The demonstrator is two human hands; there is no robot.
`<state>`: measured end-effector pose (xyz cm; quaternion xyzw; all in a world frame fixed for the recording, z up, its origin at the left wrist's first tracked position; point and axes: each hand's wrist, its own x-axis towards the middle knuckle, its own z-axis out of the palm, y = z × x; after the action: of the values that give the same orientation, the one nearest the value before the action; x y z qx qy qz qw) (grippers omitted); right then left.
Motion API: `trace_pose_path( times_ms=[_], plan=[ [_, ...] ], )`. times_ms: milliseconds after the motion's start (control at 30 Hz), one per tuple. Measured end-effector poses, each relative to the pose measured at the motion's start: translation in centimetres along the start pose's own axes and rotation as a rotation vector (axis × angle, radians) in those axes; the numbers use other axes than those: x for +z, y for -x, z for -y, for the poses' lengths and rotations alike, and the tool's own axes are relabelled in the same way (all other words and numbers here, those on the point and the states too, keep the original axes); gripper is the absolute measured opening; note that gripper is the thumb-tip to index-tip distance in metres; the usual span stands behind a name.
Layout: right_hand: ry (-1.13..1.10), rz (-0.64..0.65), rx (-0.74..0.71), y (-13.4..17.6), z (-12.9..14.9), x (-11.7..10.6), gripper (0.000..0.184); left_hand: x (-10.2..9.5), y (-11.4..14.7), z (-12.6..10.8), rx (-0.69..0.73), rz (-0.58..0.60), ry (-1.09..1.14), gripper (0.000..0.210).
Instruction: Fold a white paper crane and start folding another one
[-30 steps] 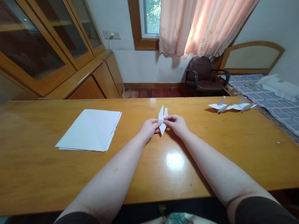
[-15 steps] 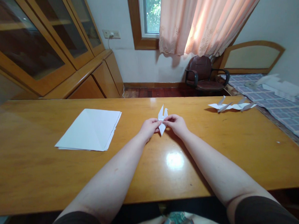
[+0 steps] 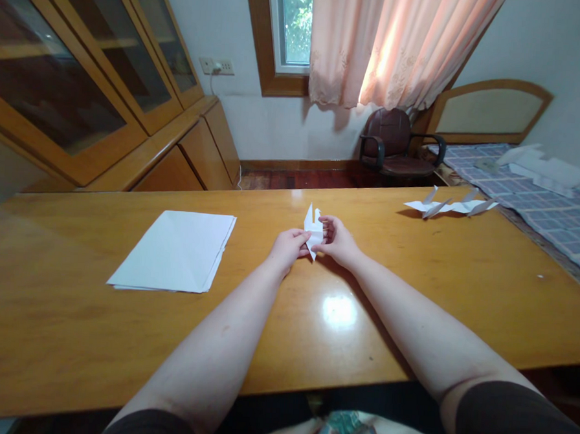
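A folded white paper crane (image 3: 313,236), with two narrow points at its far end, is held just above the middle of the desk. My left hand (image 3: 289,248) pinches it from the left, thumb on top and fingers beneath. On the other side, my right hand (image 3: 340,241) curves about the crane's right edge with thumb and fingers apart; whether its fingertips touch the paper I cannot tell. Finished-looking paper cranes (image 3: 436,206) with raised wings stand in a row at the desk's far right.
A stack of white square paper (image 3: 174,250) lies on the wooden desk (image 3: 274,333) to the left. Beyond the far edge are a brown armchair (image 3: 394,141), a glass-door cabinet (image 3: 130,105) and a bed with a checked cover (image 3: 553,211).
My right hand has loosened its pinch near the crane's middle and spread its fingers at the right edge. The crane has turned slightly in my left hand's hold.
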<state>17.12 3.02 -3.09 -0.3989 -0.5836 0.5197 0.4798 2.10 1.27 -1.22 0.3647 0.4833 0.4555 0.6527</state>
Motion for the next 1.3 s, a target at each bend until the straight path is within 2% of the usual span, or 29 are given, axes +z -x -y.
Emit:
trace_pose_path(
  times_ms=[100, 200, 267, 367, 433, 567, 767, 1067, 1300],
  plan=[
    [-0.01, 0.065, 0.009, 0.1, -0.1, 0.0, 0.097, -0.1, -0.1, 0.1, -0.004, 0.005, 0.005, 0.021],
    [0.007, 0.082, 0.028, 0.2, -0.1, 0.0, 0.098, -0.1, -0.1, 0.1, 0.0, 0.002, -0.006, 0.021],
    [0.027, 0.093, 0.027, 0.2, 0.0, 0.0, 0.085, -0.1, -0.1, 0.1, 0.013, -0.01, -0.021, 0.02],
    [0.052, 0.098, 0.037, 0.3, 0.3, 0.1, 0.045, -0.1, 0.0, 0.1, 0.041, -0.004, -0.03, 0.021],
    [0.059, 0.055, 0.076, 0.3, 0.5, 0.0, 0.029, -0.1, -0.1, 0.2, 0.069, 0.031, -0.02, 0.022],
    [0.06, -0.043, 0.148, 0.5, 1.1, -0.2, 0.03, -0.2, -0.3, 0.4, 0.124, 0.041, -0.031, 0.023],
    [0.068, -0.082, 0.161, 0.5, 1.5, -0.3, 0.031, 0.1, -0.2, 0.4, 0.115, 0.022, -0.037, 0.024],
    [0.085, -0.044, 0.167, 0.8, 1.5, -0.1, 0.029, -0.7, -0.7, 1.0, 0.166, 0.033, -0.178, 0.02],
    [0.13, -0.009, 0.121, 0.8, 1.5, -0.3, 0.03, -0.6, -0.7, 0.8, 0.134, 0.047, -0.159, 0.016]
  ],
)
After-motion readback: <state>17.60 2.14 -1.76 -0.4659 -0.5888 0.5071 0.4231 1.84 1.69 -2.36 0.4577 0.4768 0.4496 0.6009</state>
